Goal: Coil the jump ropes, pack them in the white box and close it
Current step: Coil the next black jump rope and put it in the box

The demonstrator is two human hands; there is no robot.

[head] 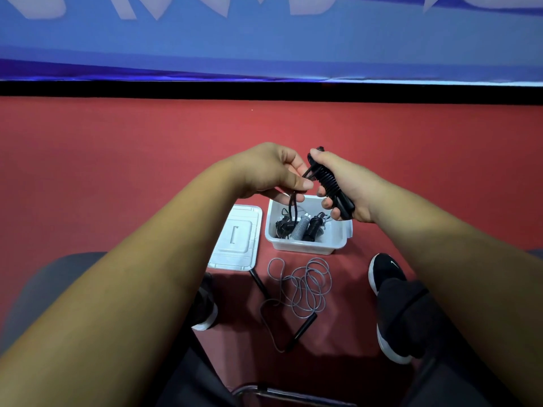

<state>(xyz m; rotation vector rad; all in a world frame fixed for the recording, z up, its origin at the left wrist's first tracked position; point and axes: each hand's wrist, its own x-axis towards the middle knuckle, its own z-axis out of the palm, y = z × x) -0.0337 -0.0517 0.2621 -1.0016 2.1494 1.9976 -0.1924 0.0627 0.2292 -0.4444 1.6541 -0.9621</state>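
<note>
Glossy white plastic box [305, 245] and lid [238, 239] — matt red floor [117, 160], shiny black rope [326, 179].

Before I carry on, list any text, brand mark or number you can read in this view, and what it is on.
No readable words or numbers anywhere.
Blue banner on the far wall: large pale shapes, cropped by the top edge, unreadable.
Black sneaker: a small white swoosh-like mark, no lettering.
White plastic lid beside the white plastic box: a moulded rectangle only, no text.
Black wrapped jump rope in the right hand: no marking visible.
</note>
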